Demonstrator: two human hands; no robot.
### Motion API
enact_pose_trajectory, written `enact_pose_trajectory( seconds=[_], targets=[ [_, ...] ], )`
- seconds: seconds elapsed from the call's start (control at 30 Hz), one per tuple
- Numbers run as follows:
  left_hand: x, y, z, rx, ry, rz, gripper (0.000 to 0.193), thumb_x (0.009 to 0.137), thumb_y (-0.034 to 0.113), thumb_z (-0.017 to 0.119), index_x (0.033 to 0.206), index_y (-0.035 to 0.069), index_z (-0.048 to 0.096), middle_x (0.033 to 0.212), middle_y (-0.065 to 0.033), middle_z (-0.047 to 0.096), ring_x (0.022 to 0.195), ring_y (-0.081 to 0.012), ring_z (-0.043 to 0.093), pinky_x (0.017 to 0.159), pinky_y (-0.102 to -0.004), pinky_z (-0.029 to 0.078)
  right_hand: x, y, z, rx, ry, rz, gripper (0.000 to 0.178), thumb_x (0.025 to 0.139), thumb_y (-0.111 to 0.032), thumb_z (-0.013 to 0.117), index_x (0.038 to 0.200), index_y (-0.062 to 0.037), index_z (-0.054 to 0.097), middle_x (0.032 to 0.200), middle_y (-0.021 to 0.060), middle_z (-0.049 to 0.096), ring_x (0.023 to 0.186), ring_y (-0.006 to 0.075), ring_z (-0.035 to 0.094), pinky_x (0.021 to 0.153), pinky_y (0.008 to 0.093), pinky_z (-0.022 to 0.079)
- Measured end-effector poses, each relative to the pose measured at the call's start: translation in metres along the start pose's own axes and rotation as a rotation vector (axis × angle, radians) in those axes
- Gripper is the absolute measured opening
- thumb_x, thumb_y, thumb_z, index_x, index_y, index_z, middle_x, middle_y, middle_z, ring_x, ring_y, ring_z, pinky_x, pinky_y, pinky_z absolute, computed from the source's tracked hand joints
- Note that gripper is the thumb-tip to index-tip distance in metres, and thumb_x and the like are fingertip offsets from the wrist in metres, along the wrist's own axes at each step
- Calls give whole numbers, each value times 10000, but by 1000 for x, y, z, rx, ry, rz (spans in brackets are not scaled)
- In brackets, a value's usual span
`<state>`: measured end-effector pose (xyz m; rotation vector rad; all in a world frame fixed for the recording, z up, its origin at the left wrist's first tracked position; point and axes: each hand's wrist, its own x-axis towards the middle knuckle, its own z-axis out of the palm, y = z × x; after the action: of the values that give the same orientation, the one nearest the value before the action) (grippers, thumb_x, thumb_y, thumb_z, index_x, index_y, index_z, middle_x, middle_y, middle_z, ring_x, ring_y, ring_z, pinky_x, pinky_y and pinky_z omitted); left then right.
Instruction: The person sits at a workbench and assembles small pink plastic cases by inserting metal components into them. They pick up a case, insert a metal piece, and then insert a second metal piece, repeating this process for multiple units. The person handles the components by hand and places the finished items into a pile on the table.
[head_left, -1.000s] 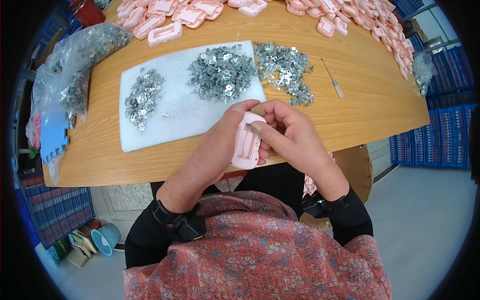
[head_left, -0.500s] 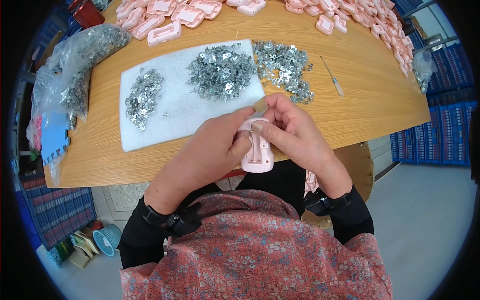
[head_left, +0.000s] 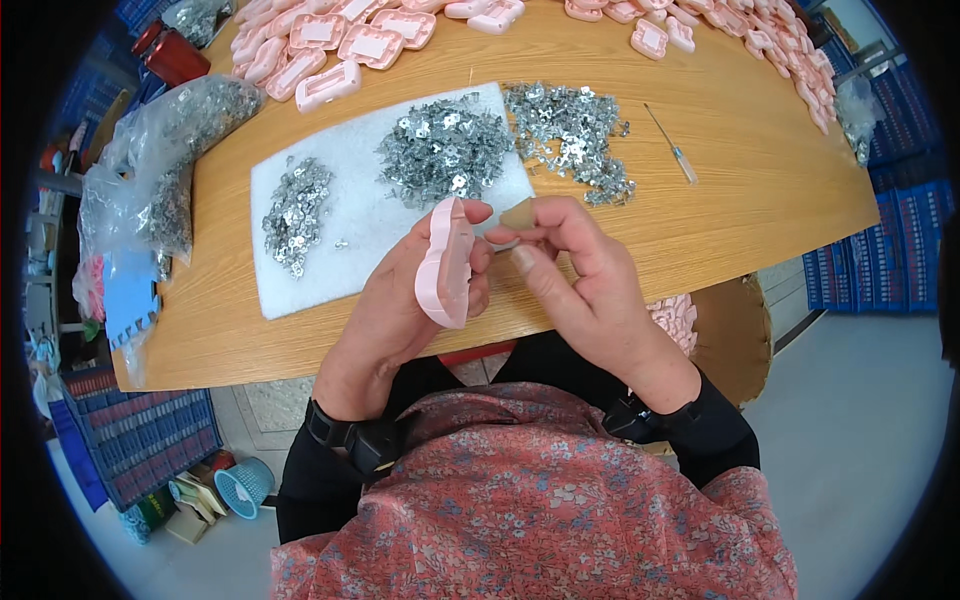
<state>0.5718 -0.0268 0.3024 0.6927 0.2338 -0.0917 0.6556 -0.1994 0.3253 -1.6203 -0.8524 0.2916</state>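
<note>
Pink casing [head_left: 447, 262] stands edge-up, gripped in your left hand [head_left: 400, 300]; right fingers [head_left: 545, 225] pinch a small tan piece [head_left: 517, 213], likely fitted next.

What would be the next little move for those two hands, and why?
Probably bring the right hand a touch left, to the pink plastic case. The left hand holds that case on edge above the table, and the right fingertips pinch a small tan piece just beside it, not yet touching. The heaps of metal clips lie untouched beyond.
</note>
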Motion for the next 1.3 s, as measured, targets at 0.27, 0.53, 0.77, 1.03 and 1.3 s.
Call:
enact_pose_trajectory(
  seconds=[0.27,0.53,0.77,1.03,1.3],
  targets=[
    [1,-1,7,184,92,8,374,1033,245,494,1338,30,474,982,-43,601,754,-116,551,658,-245,460,-2,3,6,-370,-53,-311,328,870,-114,676,1176,-56,577,944,101,632,881,287,609,795,421,441],
    [2,-11,13,489,113,200,404,1027,156,449,1409,31,411,1101,-40,587,883,-126,586,774,-270,489,-12,-4,10,-424,36,-248,518,757,-193,778,1203,-29,571,958,108,635,888,284,612,784,409,415],
    [-17,11,13,703,-180,171,481,1030,149,440,1496,57,360,1265,-92,585,1111,-162,573,973,-315,466,-14,-10,-38,76,-169,296,365,830,-84,657,1180,-3,587,1003,175,672,900,302,682,809,353,523],
    [-38,37,-3,614,-243,-364,661,1060,510,355,1522,38,323,982,-80,646,723,-132,616,662,-271,521,10,-41,6,130,-452,215,401,859,-122,691,1223,-28,551,1004,110,689,897,202,680,779,360,522],
    [-85,34,-48,196,49,-64,644,1052,565,298,1398,51,474,854,-70,623,733,-156,618,677,-294,518,74,-3,53,-561,-277,-245,216,828,-25,683,1039,-63,650,905,78,667,903,230,595,812,344,474]
  ],
)
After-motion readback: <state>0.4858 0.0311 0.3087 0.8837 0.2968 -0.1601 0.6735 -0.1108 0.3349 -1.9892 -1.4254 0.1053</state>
